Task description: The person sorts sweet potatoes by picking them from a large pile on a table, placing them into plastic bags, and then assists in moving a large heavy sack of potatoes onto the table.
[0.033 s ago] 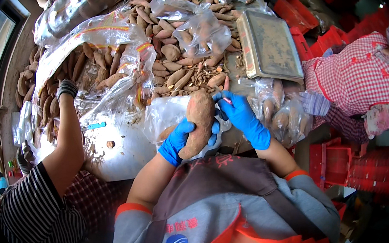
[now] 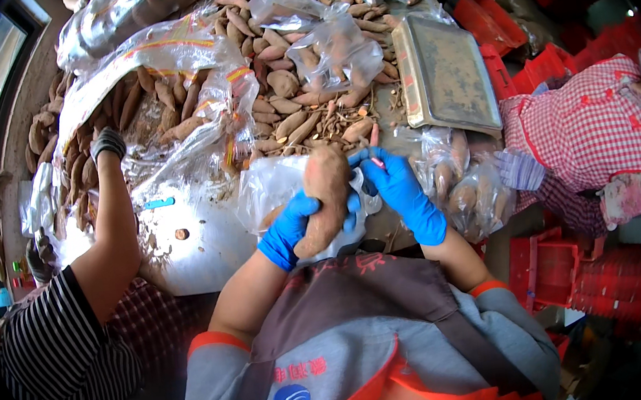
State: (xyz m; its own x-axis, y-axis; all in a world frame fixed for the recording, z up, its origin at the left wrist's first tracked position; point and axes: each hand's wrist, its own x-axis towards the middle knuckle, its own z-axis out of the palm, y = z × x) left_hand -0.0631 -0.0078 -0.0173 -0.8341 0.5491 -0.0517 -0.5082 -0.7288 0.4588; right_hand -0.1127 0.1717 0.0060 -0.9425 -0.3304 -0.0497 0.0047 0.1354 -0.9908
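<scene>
A large tan sweet potato (image 2: 328,195) is held up in front of me, its narrow end toward my apron. My left hand (image 2: 295,222), in a blue glove, grips it from the left with the fingers wrapped behind. Close to its right side, my blue-gloved right hand (image 2: 398,187) is closed around a slim tool with a pink handle (image 2: 377,163); its blade or tip is hard to make out. Beneath the sweet potato lies a clear plastic bag (image 2: 256,191) on the metal table (image 2: 211,248).
Loose sweet potatoes (image 2: 284,86) heap across the far table. A tray-like scale (image 2: 448,67) stands to the right, near bagged sweet potatoes (image 2: 467,199). On the left, a co-worker's gloved hand (image 2: 107,144) reaches into a large plastic sack (image 2: 221,53); a blue knife (image 2: 159,203) lies nearby.
The sweet potato has shifted and tilted very slightly in my left hand. My right hand has barely moved and keeps its hold.
</scene>
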